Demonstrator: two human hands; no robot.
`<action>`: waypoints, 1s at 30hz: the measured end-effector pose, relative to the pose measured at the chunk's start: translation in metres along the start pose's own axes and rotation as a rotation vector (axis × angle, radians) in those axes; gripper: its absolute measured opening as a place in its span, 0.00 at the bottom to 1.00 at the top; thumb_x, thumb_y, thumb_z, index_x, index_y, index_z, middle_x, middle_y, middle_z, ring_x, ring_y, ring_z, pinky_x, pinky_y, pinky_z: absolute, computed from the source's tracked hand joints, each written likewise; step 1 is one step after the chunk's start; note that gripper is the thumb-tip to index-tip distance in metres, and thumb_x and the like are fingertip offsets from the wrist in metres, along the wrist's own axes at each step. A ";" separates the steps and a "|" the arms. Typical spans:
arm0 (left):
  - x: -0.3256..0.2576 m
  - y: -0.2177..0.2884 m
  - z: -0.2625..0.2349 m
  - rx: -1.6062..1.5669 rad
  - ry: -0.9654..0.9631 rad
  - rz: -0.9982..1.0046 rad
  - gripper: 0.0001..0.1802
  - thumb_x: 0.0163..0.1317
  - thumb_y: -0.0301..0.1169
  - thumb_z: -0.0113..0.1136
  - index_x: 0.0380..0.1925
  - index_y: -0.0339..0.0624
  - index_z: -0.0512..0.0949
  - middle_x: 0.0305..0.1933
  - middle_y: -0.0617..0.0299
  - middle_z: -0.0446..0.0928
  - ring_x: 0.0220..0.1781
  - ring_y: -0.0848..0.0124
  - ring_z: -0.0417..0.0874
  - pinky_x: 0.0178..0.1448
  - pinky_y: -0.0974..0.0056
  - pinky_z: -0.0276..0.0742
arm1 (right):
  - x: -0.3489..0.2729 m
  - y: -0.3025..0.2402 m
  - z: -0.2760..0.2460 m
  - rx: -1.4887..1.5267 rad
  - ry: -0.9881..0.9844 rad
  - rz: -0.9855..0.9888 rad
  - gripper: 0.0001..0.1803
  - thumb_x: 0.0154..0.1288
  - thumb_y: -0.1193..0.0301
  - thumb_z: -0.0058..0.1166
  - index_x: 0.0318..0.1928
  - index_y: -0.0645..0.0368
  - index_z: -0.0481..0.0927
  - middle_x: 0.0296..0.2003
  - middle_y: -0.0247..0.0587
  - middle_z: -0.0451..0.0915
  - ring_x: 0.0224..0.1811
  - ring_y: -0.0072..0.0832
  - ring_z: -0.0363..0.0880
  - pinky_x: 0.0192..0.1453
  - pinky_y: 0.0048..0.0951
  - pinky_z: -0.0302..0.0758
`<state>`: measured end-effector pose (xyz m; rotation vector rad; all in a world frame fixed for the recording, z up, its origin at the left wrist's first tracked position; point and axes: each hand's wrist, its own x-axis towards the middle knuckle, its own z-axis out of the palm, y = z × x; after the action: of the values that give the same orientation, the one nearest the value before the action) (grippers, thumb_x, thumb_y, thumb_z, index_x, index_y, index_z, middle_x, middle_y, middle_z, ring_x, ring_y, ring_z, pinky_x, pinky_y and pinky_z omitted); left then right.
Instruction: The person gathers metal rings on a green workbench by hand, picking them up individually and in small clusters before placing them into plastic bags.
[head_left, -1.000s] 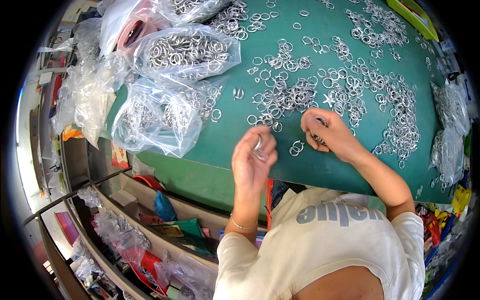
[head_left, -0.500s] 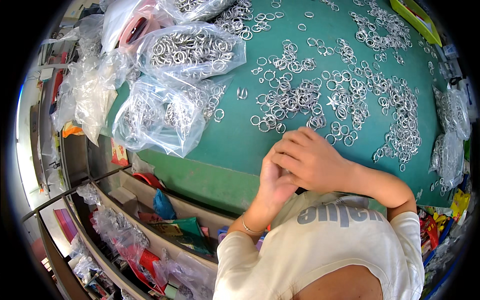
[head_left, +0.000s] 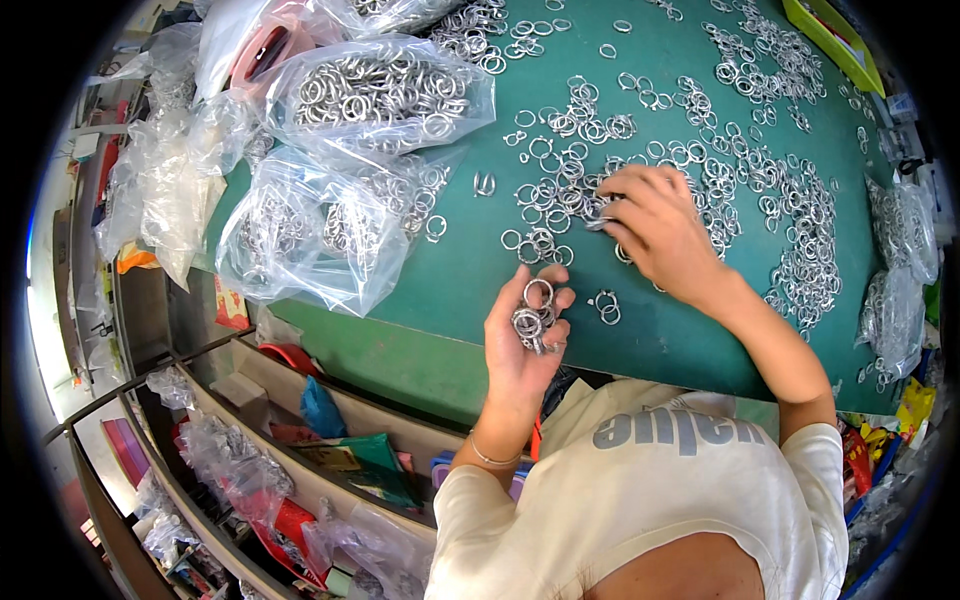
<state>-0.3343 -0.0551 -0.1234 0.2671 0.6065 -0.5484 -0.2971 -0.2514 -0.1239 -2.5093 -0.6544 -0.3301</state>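
Note:
My left hand (head_left: 510, 345) is palm up near the table's front edge, its fingers curled around a small bunch of silver rings (head_left: 535, 318). Beyond it and to the right, my right hand (head_left: 660, 230) reaches over a loose pile of silver rings (head_left: 555, 190), fingers bent down. At its fingertips a shiny metal ring (head_left: 597, 224) shows; part of it is hidden by the fingers. A couple of linked rings (head_left: 606, 307) lie on the green table between my two forearms.
Clear plastic bags of rings (head_left: 385, 90) stand at the left of the green table (head_left: 450, 290). More ring heaps (head_left: 805, 230) spread rightward. A yellow-green tray (head_left: 835, 45) sits at the far right, bagged rings (head_left: 895, 300) at the right edge. Below left is a cluttered open drawer (head_left: 350, 440).
My hands were together at the table's front edge. They have parted: my right hand has moved away to the ring pile, and my left has turned up, showing the rings in it.

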 end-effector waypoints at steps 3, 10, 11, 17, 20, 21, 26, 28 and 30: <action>0.002 0.001 -0.010 -0.033 -0.100 -0.028 0.14 0.66 0.36 0.43 0.25 0.39 0.69 0.33 0.60 0.67 0.25 0.76 0.64 0.12 0.77 0.58 | -0.006 0.002 -0.020 -0.012 -0.040 0.078 0.08 0.48 0.81 0.51 0.32 0.61 0.73 0.42 0.40 0.73 0.48 0.35 0.68 0.53 0.38 0.62; 0.004 0.000 -0.002 -0.007 -0.166 -0.015 0.12 0.66 0.36 0.42 0.37 0.39 0.70 0.31 0.60 0.65 0.22 0.77 0.60 0.12 0.77 0.56 | 0.013 0.000 -0.014 -0.018 0.078 0.107 0.12 0.50 0.81 0.51 0.38 0.60 0.73 0.42 0.43 0.72 0.47 0.36 0.68 0.50 0.38 0.63; 0.003 -0.001 0.006 -0.020 -0.116 -0.024 0.12 0.66 0.36 0.41 0.37 0.39 0.70 0.30 0.60 0.64 0.22 0.78 0.60 0.12 0.77 0.56 | 0.020 -0.005 -0.004 -0.003 0.094 0.046 0.11 0.50 0.80 0.51 0.37 0.60 0.74 0.42 0.43 0.72 0.47 0.36 0.68 0.50 0.38 0.63; 0.006 0.000 -0.011 -0.019 -0.270 -0.060 0.16 0.67 0.41 0.45 0.37 0.38 0.71 0.34 0.58 0.66 0.28 0.76 0.64 0.14 0.78 0.57 | 0.028 0.007 -0.002 0.142 0.096 0.061 0.04 0.53 0.77 0.52 0.31 0.61 0.74 0.39 0.40 0.74 0.44 0.37 0.70 0.51 0.37 0.64; 0.004 -0.004 -0.012 0.028 -0.250 0.061 0.15 0.67 0.40 0.45 0.39 0.38 0.71 0.34 0.59 0.65 0.28 0.77 0.63 0.15 0.79 0.56 | 0.020 0.019 -0.014 0.291 0.082 0.220 0.03 0.55 0.76 0.53 0.31 0.61 0.74 0.36 0.39 0.75 0.43 0.38 0.70 0.49 0.36 0.64; 0.003 -0.009 -0.006 0.116 -0.164 0.147 0.17 0.67 0.42 0.44 0.41 0.38 0.70 0.34 0.60 0.64 0.27 0.77 0.62 0.15 0.79 0.55 | 0.018 0.020 -0.017 0.310 0.060 0.232 0.03 0.55 0.76 0.53 0.32 0.61 0.74 0.36 0.39 0.75 0.42 0.38 0.70 0.49 0.36 0.65; 0.008 -0.009 0.004 -0.094 -0.213 -0.027 0.19 0.68 0.42 0.40 0.41 0.36 0.71 0.31 0.62 0.61 0.25 0.76 0.60 0.13 0.78 0.54 | 0.022 0.002 0.005 0.181 0.048 0.041 0.06 0.53 0.75 0.55 0.34 0.59 0.77 0.38 0.37 0.74 0.45 0.35 0.69 0.49 0.35 0.64; 0.009 -0.010 -0.002 -0.279 -0.292 -0.127 0.18 0.68 0.39 0.39 0.41 0.35 0.71 0.30 0.63 0.59 0.25 0.76 0.59 0.12 0.77 0.54 | 0.026 0.004 0.014 0.071 0.063 0.024 0.06 0.52 0.74 0.56 0.33 0.58 0.78 0.38 0.35 0.74 0.46 0.33 0.68 0.50 0.35 0.63; 0.010 -0.010 -0.004 -0.457 -0.366 -0.236 0.16 0.67 0.35 0.39 0.40 0.34 0.71 0.29 0.62 0.59 0.24 0.76 0.60 0.11 0.77 0.56 | 0.027 0.005 0.014 0.118 0.055 0.079 0.06 0.52 0.74 0.55 0.33 0.58 0.78 0.38 0.35 0.74 0.47 0.33 0.68 0.51 0.36 0.62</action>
<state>-0.3345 -0.0660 -0.1333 -0.3356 0.3920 -0.6494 -0.2699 -0.2377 -0.1280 -2.3971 -0.5361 -0.3204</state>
